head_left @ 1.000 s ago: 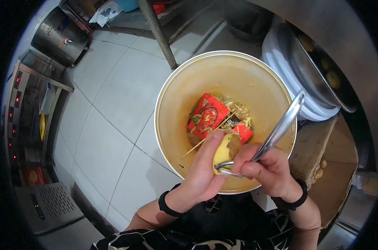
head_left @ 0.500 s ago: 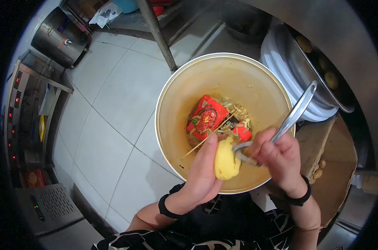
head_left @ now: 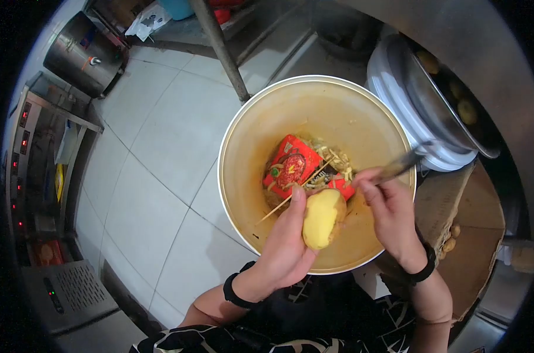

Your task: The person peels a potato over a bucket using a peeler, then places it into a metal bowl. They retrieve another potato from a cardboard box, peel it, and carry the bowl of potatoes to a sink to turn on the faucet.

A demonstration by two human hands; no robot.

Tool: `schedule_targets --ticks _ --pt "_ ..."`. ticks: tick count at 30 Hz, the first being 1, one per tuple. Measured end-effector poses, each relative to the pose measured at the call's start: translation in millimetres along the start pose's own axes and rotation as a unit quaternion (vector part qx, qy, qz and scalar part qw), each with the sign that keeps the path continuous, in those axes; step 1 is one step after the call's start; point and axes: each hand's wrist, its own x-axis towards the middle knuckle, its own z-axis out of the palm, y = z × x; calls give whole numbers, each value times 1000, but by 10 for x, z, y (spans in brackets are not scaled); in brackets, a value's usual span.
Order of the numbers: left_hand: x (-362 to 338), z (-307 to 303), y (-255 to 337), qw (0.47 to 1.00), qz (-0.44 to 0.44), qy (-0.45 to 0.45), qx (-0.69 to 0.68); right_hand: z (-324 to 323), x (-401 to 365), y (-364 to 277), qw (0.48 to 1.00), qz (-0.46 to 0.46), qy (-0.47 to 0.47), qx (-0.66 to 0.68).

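A partly peeled potato (head_left: 320,222) is in my left hand (head_left: 281,244), yellow flesh facing up and brown skin along its right side. My right hand (head_left: 390,215) grips a metal peeler (head_left: 403,162), smeared by motion and apart from the potato. Both hands are over a large round bin (head_left: 361,115). Inside it lie a red packet (head_left: 293,163), a thin wooden stick (head_left: 279,206) and pale peelings (head_left: 340,159).
On the right, a metal basin (head_left: 440,88) with potatoes stands by white stacked tubs (head_left: 390,88). Below is a cardboard box (head_left: 476,217) with a few small potatoes. A metal table leg (head_left: 223,50) rises behind the bin; white floor tiles (head_left: 155,153) lie to the left.
The peeler has come away from the potato as my right hand moved slightly up and turned. The potato has rolled in my left hand, showing more brown skin on its right side.
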Motion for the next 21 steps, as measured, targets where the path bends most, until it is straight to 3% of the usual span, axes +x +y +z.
schedule_targets --ticks 1,2,5,6,8,10,12,13,16,18,21 --pt "6 5 9 1000 -6 2 -6 4 -6 -11 997 -43 58 -8" --pt "17 -5 7 1000 -6 2 -7 1 -32 -58 997 -44 57 -8" --pt "29 -22 -14 1000 5 2 12 36 -211 -209 987 -19 -74 138" --pt "44 19 -17 1000 12 11 -18 70 -217 -188 987 -20 -74 139" --pt "51 38 -22 999 17 19 -48 134 -208 -131 974 -111 -185 64" --pt "28 15 -28 1000 6 24 -11 140 -198 -134 974 -104 -191 57" --pt "46 -18 -30 1000 -2 25 -4 142 -173 -169 972 17 -145 183" --pt "48 -27 -28 1000 -10 26 3 160 -156 -181 975 36 -61 209" --pt "-56 20 -24 998 -12 -6 64 -84 52 90 987 105 -15 121" --pt "-6 -9 38 999 -16 -2 40 -32 45 53 992 68 -23 103" --pt "4 -16 41 1000 -30 7 -8 -13 2 -97 997 -4 46 55"
